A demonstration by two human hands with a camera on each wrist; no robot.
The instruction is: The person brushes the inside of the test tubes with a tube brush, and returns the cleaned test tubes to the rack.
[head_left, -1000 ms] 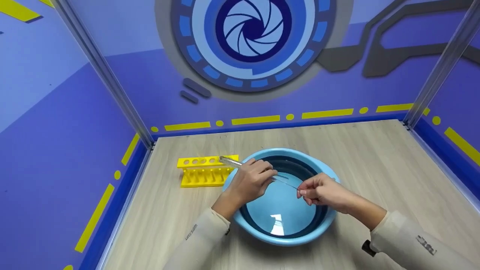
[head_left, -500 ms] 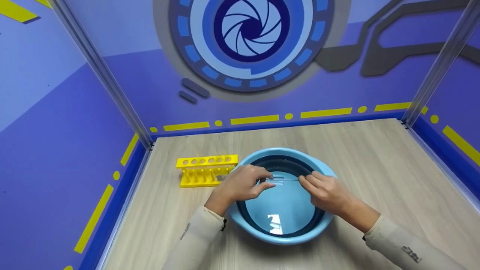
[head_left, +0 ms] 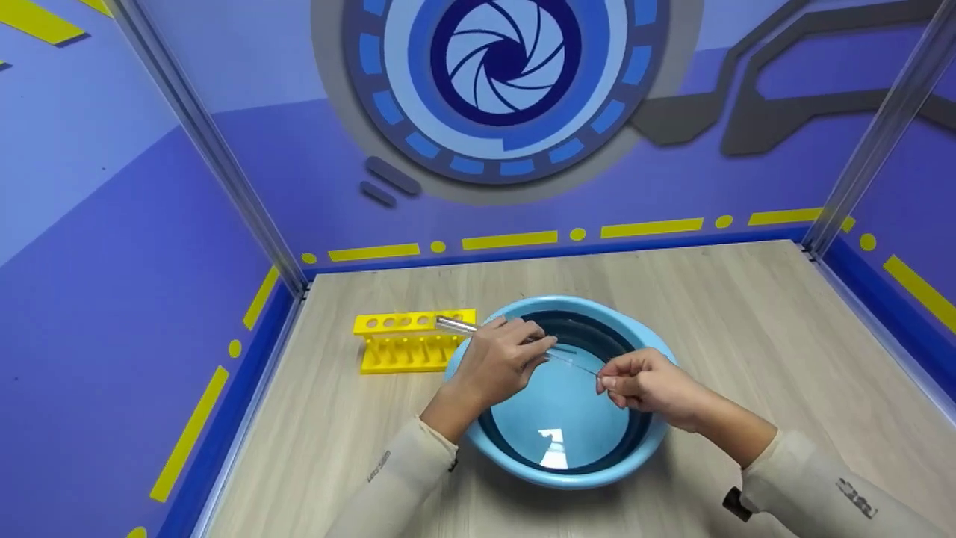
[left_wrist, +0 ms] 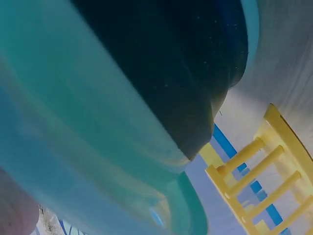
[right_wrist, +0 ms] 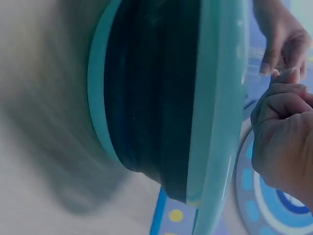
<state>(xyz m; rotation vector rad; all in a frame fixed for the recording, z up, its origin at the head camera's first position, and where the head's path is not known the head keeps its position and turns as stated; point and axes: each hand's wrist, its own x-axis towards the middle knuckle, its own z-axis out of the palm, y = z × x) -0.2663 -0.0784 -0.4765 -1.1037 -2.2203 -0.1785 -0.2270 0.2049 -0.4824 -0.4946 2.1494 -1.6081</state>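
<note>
Left hand (head_left: 508, 355) has its fingers curled round a clear tube (head_left: 457, 326), right hand (head_left: 646, 379) is pinching a thin rod (head_left: 579, 365) (maybe wire, hard to tell), all over the blue basin (head_left: 571, 482) beside the yellow rack (head_left: 411, 367) on the worktop (head_left: 747, 314).

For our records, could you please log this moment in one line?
left hand: holds tube; right hand: pinches thin rod; basin: beneath both hands

Wood-grain tabletop (head_left: 747, 321); blue basin (head_left: 571, 482), yellow rack (head_left: 407, 351) just beside
</note>
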